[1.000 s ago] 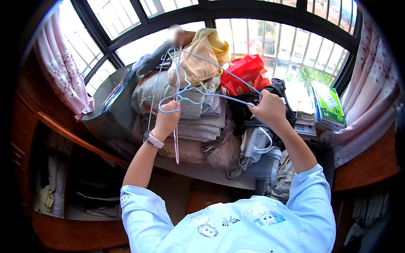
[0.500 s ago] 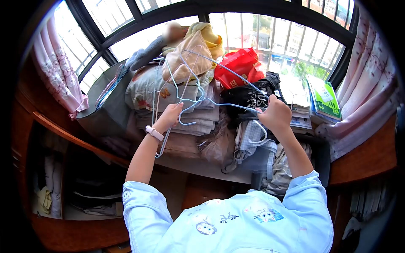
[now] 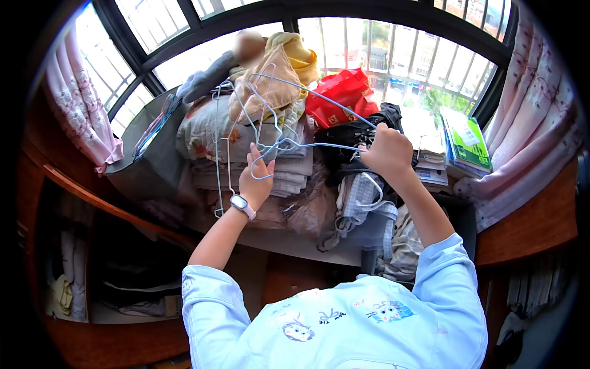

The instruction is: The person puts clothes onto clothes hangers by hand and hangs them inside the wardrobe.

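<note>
We've got our right hand closed on one end of a pale-blue, wire-thin triangular hanger mid-frame, left hand half open beside it. Best we pinch firmly, avoiding snagging those whitish wire-thin hangers left.

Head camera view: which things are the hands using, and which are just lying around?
In use:
thin light-blue wire hanger, gripped in the right hand
pale thin hangers beside the left hand

Just lying around:
glossy red bag
flat green-covered book
soft yellow cloth
stack of folded grey cloth
</note>
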`<state>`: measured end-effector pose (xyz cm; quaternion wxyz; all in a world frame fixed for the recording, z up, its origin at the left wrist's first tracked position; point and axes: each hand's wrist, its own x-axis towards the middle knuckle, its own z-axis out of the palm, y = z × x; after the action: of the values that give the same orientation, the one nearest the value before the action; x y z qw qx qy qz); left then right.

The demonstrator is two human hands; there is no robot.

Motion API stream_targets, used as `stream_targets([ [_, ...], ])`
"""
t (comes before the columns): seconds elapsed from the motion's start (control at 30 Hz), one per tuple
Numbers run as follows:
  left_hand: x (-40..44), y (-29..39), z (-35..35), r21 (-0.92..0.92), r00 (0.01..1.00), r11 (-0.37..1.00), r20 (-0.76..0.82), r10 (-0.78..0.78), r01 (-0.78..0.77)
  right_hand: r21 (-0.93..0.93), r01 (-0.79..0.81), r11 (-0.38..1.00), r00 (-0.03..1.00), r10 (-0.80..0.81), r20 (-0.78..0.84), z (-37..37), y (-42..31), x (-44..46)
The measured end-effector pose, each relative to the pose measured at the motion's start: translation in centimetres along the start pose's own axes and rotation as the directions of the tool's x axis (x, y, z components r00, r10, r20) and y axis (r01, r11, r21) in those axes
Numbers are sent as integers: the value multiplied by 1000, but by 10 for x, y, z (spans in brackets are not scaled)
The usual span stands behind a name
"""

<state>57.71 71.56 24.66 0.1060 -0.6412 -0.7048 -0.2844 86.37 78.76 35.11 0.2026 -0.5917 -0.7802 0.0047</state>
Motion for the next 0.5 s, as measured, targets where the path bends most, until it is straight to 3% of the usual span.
stream_targets([
  [0.07,-3,0,5,39,985,993,-124,117,-113,-1,0,1000,1000,0,-4,2,2,3],
  [0.17,-8,-17,0,-28,976,982,-120,182,-186,-5,-3,1000,1000,3,3,4,11,7],
  [0.23,-11,-27,-7,-14,987,989,-73,146,-147,-9,-7,1000,1000,7,14,5,19,9],
  [0.33,-14,-46,-19,211,980,957,8,200,-197,-19,51,999,998,-50,31,7,32,13],
  [0.43,-13,-66,-36,316,965,912,71,251,-261,6,92,996,995,-92,32,13,52,26],
  [0.5,-13,-81,-41,315,952,901,23,307,-298,0,124,992,992,-124,37,7,58,33],
])
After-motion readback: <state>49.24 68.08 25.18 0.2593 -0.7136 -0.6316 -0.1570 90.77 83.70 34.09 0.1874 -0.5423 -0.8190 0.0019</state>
